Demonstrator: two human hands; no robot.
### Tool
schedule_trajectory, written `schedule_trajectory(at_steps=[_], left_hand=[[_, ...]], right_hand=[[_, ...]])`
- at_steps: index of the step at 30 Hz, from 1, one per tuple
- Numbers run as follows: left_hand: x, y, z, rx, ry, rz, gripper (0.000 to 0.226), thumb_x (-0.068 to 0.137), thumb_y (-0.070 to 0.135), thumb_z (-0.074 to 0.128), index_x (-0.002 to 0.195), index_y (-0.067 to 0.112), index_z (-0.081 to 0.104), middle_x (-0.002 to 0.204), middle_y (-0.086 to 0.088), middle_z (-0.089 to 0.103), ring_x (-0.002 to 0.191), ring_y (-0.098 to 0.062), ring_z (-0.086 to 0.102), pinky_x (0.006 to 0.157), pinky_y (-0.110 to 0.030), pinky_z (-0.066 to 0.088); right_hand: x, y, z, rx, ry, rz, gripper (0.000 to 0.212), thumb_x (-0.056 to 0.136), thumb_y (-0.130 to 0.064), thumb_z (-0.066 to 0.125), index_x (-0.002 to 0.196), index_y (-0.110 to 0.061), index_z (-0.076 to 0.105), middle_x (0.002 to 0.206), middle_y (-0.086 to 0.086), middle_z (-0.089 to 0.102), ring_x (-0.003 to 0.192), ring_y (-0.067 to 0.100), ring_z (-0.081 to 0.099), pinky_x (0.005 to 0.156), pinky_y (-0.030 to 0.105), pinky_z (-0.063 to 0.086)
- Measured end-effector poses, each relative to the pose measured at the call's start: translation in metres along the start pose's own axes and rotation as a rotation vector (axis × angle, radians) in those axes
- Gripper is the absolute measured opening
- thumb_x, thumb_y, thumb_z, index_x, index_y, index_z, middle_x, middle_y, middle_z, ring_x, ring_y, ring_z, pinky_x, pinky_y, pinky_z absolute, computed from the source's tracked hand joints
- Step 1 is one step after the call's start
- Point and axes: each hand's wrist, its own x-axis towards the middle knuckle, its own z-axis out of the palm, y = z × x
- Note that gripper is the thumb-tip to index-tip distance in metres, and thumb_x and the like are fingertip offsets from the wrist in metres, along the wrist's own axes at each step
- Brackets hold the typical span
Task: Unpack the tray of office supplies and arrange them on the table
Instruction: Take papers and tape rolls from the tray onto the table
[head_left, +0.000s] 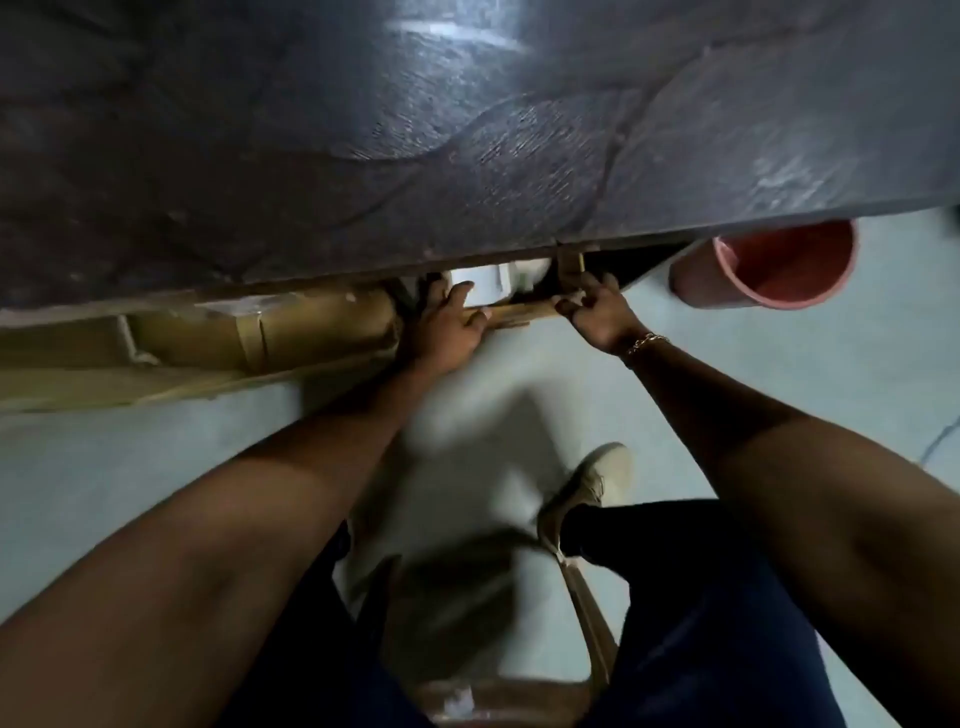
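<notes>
A brown tray or box (511, 312) sits low under the edge of the dark table (467, 130), mostly hidden by the tabletop. White things (488, 286) show inside it; I cannot tell what they are. My left hand (449, 325) grips the tray's near rim on the left. My right hand (597, 309) grips the rim and an upright brown piece on the right. The picture is blurred.
A long cardboard box (208, 343) lies on the floor under the table to the left. A pink bucket (769, 270) stands at the right. My legs, one shoe (592, 483) and a chair frame (587, 613) are below on the pale floor.
</notes>
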Motion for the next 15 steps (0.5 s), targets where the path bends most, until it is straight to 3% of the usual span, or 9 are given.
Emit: schedule_trajectory(at_steps=[5,11,15], left_hand=[[0.066,-0.017,0.036,-0.05,0.025,-0.057,0.059,0.1,0.042,0.046,0.153,0.025,0.028,0.162,-0.014,0.009,0.148,-0.034,0.016,0.116,-0.039,0.02],[0.114,-0.037,0.078,-0.032,0.168,-0.016,0.062,0.099,0.044,0.045,0.154,0.021,0.026,0.163,-0.01,0.012,0.148,-0.035,0.013,0.117,-0.042,0.02],[0.127,-0.044,0.093,-0.047,0.208,-0.048,0.063,0.098,0.049,0.043,0.154,0.025,0.025,0.161,-0.013,0.014,0.145,-0.037,0.022,0.114,-0.043,0.028]], right_hand=[[0.072,0.014,0.017,-0.05,0.035,-0.054,0.056,0.097,-0.035,0.055,0.148,-0.02,0.039,0.159,0.019,0.011,0.144,0.036,0.027,0.116,0.028,0.021],[0.114,0.039,0.035,-0.199,0.044,-0.067,0.063,0.096,-0.047,0.05,0.151,-0.023,0.03,0.163,0.014,0.002,0.142,0.041,0.03,0.114,0.037,0.028],[0.128,0.049,0.039,-0.247,0.074,-0.107,0.069,0.094,-0.053,0.05,0.152,-0.021,0.028,0.163,0.013,0.004,0.142,0.039,0.032,0.113,0.039,0.031]])
